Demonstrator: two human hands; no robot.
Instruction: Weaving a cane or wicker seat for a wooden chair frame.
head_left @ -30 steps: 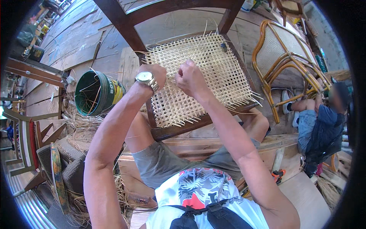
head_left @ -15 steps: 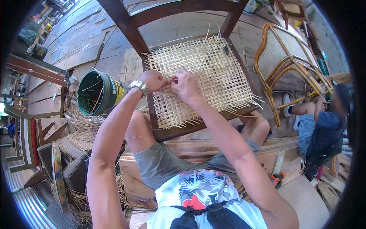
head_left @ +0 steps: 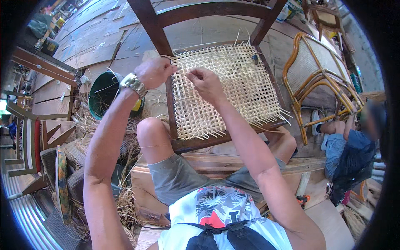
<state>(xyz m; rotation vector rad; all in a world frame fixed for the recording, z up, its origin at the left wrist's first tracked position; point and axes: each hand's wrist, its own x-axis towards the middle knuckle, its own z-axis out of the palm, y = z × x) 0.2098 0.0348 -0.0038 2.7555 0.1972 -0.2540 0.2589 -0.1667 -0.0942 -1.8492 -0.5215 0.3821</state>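
Observation:
A dark wooden chair frame (head_left: 200, 141) stands before me, its seat covered by a pale woven cane panel (head_left: 227, 100) with loose strand ends along the edges. My left hand (head_left: 156, 73), with a metal watch at its wrist, is above the panel's left edge. Its fingertips are pinched, apparently on a thin cane strand. Just right of it, over the weave, my right hand (head_left: 206, 83) has thumb and forefinger pressed together; what lies between them is too small to tell. A small dark peg-like piece (head_left: 255, 59) sits at the panel's far right corner.
Left of the chair stands a green bucket (head_left: 99, 93), partly behind my left forearm, with loose strands around it. A rattan chair (head_left: 318, 75) is at the right, near another seated person (head_left: 352, 146). An orange-and-black tool (head_left: 303, 200) lies on boards at lower right.
My left hand has moved left and up, away from my right hand. My right hand has shifted slightly, its fingers still pinched. The whole view has shifted a little.

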